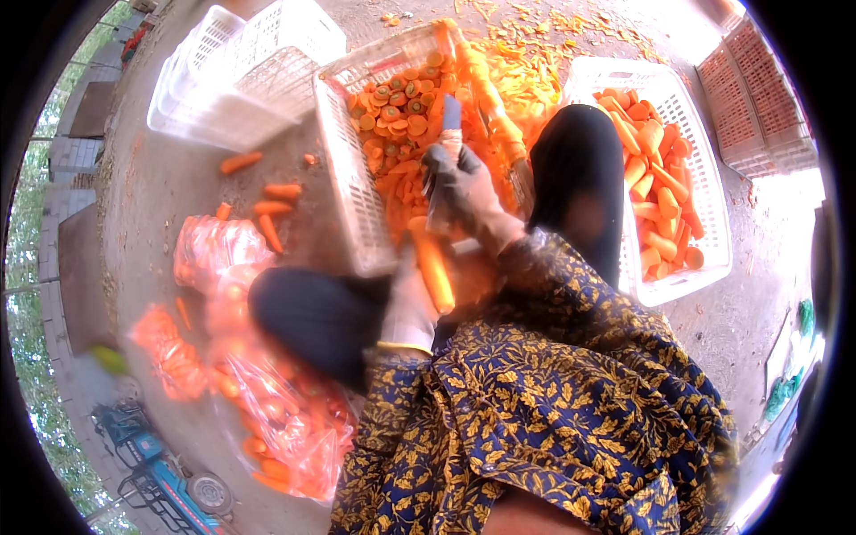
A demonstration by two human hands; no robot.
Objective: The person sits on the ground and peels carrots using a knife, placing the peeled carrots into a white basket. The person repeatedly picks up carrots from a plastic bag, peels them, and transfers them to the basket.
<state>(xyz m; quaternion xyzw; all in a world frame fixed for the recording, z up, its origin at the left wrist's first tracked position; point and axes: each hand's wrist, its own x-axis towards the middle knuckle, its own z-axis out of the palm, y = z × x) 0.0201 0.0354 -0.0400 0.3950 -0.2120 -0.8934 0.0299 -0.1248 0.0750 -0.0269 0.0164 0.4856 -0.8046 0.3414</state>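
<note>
A whole carrot [435,271] lies in my gloved left hand [409,301], its upper end over the near side of a white plastic crate [351,214]. My right hand [461,184], in a dark glove, grips a tool with a wrapped handle [451,142] and a flat grey blade [452,112]; its exact kind is hard to tell. Below the blade, the crate holds many cut carrot ends [394,100] and orange peelings [401,190]. An orange-stained bar [485,87] crosses the crate's right part. Blur hides the fingers' exact hold on the carrot.
Peeled carrots [659,180] fill a white crate [719,234] at right. Bagged carrots [287,408] and loose carrots [273,207] lie on the left floor. White crates [267,60] stand upper left, stacked crates [756,93] far right. Peelings [528,80] cover the floor ahead. A blue vehicle [160,475] stands lower left.
</note>
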